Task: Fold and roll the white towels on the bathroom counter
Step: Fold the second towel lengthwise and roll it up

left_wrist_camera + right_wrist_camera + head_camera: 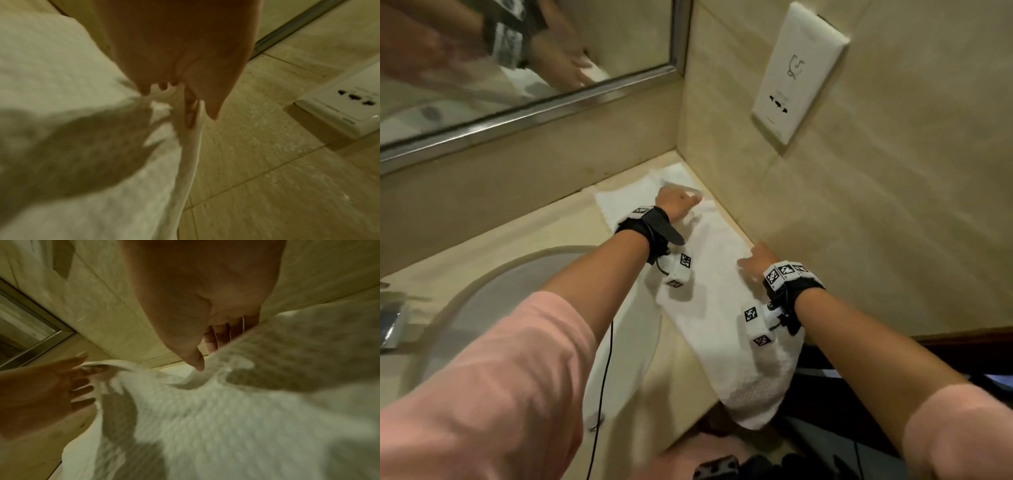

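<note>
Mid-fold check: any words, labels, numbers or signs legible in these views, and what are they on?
No text reads clearly.
Wall socket plate: a line-drawn pictogram and a faint small line above the slots, too blurred to read.
Wrist-band cubes: black-and-white square marker codes, no letters.
White towel: no label visible.

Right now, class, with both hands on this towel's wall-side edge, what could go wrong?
1. The white towel overhangs the counter front, so it may slide off.
2. The left hand and right hand pinch only the edge, so it could slip.
3. A second towel underneath may drag along.
</note>
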